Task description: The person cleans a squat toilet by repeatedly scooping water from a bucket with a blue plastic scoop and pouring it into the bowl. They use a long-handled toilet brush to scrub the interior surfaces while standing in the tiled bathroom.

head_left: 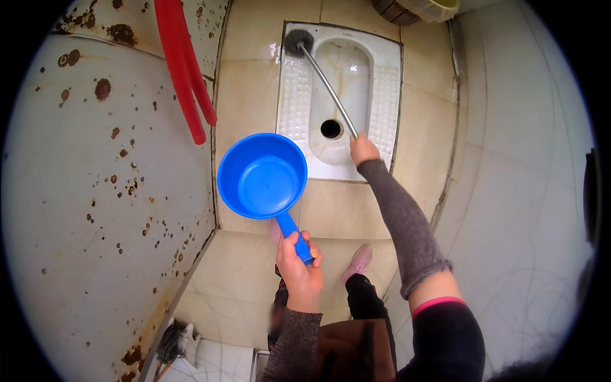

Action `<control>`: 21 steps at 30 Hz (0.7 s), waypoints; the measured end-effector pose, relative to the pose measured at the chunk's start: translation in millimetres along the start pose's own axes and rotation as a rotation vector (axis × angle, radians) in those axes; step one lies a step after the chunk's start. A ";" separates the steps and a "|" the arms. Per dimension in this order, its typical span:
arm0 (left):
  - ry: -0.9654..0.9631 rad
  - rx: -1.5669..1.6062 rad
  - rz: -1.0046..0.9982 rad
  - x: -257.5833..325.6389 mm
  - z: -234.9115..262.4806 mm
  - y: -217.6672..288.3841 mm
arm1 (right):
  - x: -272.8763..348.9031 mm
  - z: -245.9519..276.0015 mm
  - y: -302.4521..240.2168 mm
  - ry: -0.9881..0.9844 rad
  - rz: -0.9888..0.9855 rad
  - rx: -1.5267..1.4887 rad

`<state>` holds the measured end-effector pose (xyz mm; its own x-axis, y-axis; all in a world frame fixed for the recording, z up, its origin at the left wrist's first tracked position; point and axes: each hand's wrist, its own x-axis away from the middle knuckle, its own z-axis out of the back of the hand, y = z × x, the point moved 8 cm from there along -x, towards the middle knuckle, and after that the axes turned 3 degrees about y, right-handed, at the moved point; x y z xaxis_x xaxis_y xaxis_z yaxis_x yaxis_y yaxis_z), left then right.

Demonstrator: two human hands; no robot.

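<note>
Above the white ceramic squat toilet (382, 102), my right hand (363, 149) grips the long metal-handled brush (324, 79), scrubbing its far-left rim; my left hand (299, 270) clenches the blue plastic scoop (262, 176), seemingly empty, so refilling looks needed before rinsing.

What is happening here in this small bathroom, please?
A person stands over a white squat toilet set in a tiled floor. The right hand grips a long metal-handled brush, whose dark head rests at the far left corner of the pan. The left hand holds a blue plastic water scoop by its handle, level above the floor tiles. A red hose hangs by the rust-spotted wall.
</note>
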<state>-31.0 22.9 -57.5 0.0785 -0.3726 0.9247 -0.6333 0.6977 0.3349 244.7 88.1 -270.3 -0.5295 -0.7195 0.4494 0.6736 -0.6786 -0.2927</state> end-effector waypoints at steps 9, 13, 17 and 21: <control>-0.012 0.029 0.001 -7.0 3.0 10.2 | 38.6 -37.2 6.5 -0.053 0.033 0.061; 0.013 0.019 0.015 -5.6 1.3 7.5 | -25.2 0.6 -17.4 0.081 0.051 -0.006; 0.011 0.052 0.030 -8.8 3.2 7.8 | 16.9 -35.9 3.5 -0.033 0.027 -0.009; 0.032 0.046 0.019 -8.0 -0.7 15.6 | 90.6 -56.5 22.2 -0.191 0.026 0.086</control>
<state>-41.0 37.3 -59.6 0.0899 -0.3394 0.9363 -0.6692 0.6757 0.3091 182.5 -0.5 -283.7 -0.4097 -0.6896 0.5972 0.7315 -0.6395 -0.2366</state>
